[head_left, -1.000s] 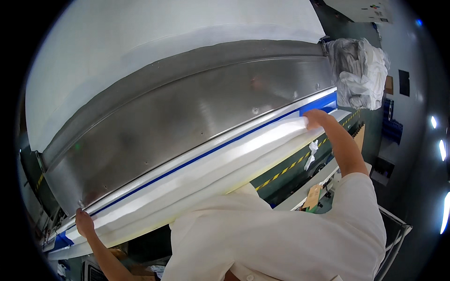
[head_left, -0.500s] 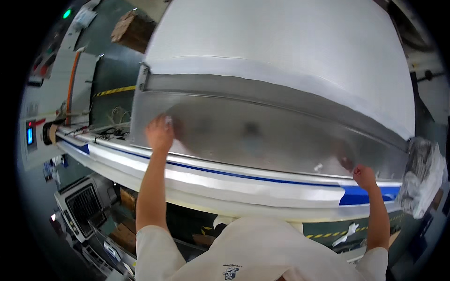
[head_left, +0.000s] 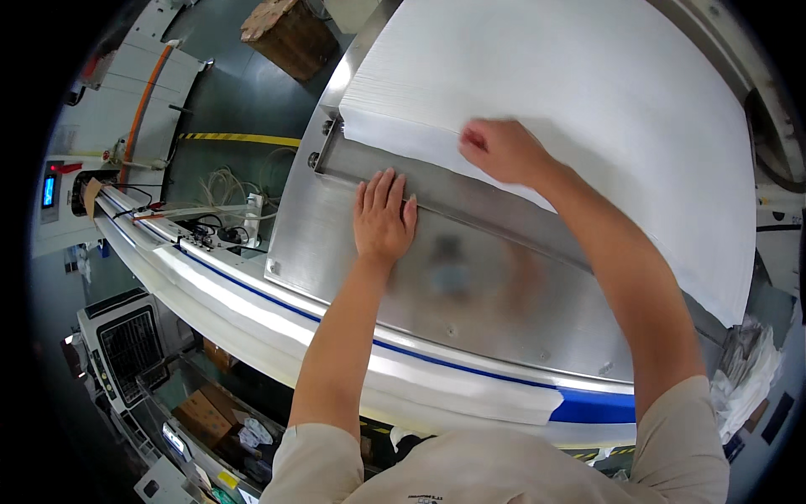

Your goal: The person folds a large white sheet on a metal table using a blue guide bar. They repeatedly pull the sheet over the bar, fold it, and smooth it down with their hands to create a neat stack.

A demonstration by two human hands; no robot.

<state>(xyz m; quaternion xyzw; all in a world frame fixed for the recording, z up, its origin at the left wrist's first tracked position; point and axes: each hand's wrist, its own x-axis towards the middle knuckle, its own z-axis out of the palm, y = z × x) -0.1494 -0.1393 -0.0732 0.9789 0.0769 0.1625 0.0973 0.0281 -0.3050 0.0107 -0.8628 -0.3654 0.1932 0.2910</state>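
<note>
My left hand (head_left: 384, 214) lies flat on the bare metal plate (head_left: 327, 244), fingers stretched out and pointing at the raised metal strip near the stack. A large stack of thin white sheets (head_left: 571, 76) covers the far part of the table, its near edge layered and slightly wavy. Over that near edge is my right hand (head_left: 506, 153), fingers curled closed and a little blurred. Whatever the right fingers hold, if anything, is hidden.
A long white padded rail with a blue stripe (head_left: 453, 361) runs along the table's near side. Cables (head_left: 222, 189) and a power strip (head_left: 253, 220) sit to the left. A cardboard box (head_left: 290, 38) stands on the floor; crumpled clear plastic (head_left: 747, 374) hangs at the right.
My right hand has moved from the plate's near right edge up and left to the white stack. The left hand has shifted right and now lies flat. The whole view has turned.
</note>
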